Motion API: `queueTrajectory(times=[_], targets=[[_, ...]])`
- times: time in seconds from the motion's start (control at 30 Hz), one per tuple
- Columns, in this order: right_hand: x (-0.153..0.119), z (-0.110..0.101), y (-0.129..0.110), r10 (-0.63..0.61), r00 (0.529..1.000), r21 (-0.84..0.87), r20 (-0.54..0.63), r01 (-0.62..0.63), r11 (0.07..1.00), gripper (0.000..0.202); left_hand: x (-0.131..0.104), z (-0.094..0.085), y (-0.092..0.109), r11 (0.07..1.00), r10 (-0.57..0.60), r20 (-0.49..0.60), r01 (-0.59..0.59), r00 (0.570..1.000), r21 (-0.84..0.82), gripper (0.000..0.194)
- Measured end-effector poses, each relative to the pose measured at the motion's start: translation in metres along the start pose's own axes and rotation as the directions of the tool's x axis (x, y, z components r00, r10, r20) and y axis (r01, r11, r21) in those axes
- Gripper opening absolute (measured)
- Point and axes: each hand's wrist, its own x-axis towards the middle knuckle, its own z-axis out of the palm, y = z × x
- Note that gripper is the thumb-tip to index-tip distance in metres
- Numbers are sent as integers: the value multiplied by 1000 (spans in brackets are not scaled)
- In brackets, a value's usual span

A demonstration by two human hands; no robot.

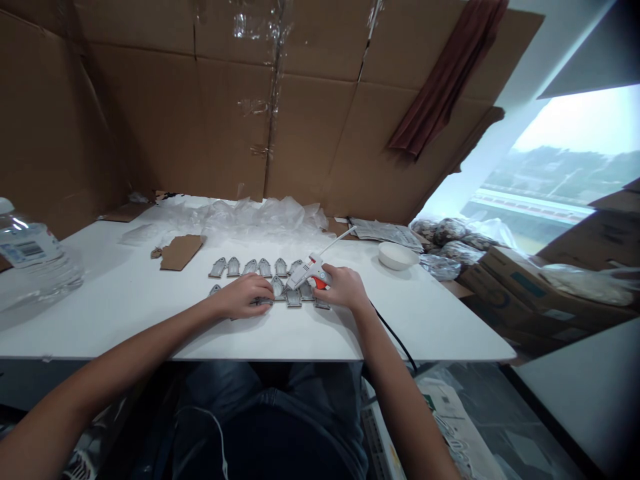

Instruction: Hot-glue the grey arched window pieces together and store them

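A white hot glue gun [307,270] with an orange trigger is gripped in my right hand [344,287]. Its nozzle points down and left over the small pieces, and a long glue stick [340,238] sticks out of its back. Several small grey, arch-topped metal-looking pieces [265,267] lie in two rows on the white table. My left hand [245,296] rests over the front row with its fingers curled at one grey piece [261,301]. The fingers partly hide that piece and its neighbours.
Crumpled clear plastic [270,217] lies along the cardboard wall [310,127] at the back. A torn cardboard scrap [183,253] and a water bottle [35,257] are on the left. A white bowl [397,255] stands at the right. The black cord [397,339] hangs over the table's front edge.
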Motion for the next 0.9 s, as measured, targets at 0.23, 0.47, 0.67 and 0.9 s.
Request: queueTrajectory(times=[0.23, 0.47, 0.67, 0.9], targets=[[-1, -2, 1, -35, 999, 14, 3, 35, 999, 43, 0, 0, 0, 1000, -8, 7, 8, 1000, -1, 26], [0, 3, 5, 1, 999, 9, -44, 0, 1000, 46, 0, 1, -1, 1000, -6, -8, 6, 1000, -1, 25], [2, 5, 2, 67, 992, 1, -103, -68, 998, 44, -2, -1, -4, 1000, -4, -32, 5, 999, 29, 26], [2, 4, -17, 106, 983, 40, -153, -101, 994, 42, -5, -10, -19, 953, -242, -174, 268, 954, 142, 26]])
